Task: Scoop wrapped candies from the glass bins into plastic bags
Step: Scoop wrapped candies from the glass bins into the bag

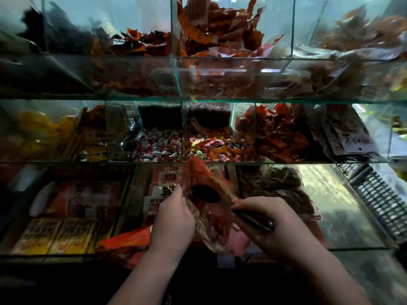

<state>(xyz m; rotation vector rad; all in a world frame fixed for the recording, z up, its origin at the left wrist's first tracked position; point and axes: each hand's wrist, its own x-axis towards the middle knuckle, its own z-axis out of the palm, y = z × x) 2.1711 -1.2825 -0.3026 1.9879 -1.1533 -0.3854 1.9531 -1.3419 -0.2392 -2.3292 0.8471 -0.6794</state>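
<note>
Figure: both hands in front of the lowest glass bin. I have the left hand [174,219] pinching the mouth of a red plastic bag [206,172], fingers curled on its edge. The right hand [271,225] has its fingers clamped round the dark handle of a scoop [253,219], whose bowl sits inside the bag. Wrapped candies [160,146] lie in the middle-row bins just above, behind a glass edge [286,163]. I cannot read the blurred label [155,202] beside the left hand.

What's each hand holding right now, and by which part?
Left hand grips the red plastic bag at its open rim. Right hand grips a dark scoop by its handle; the scoop's head sits at the bag's mouth, blurred.
</note>
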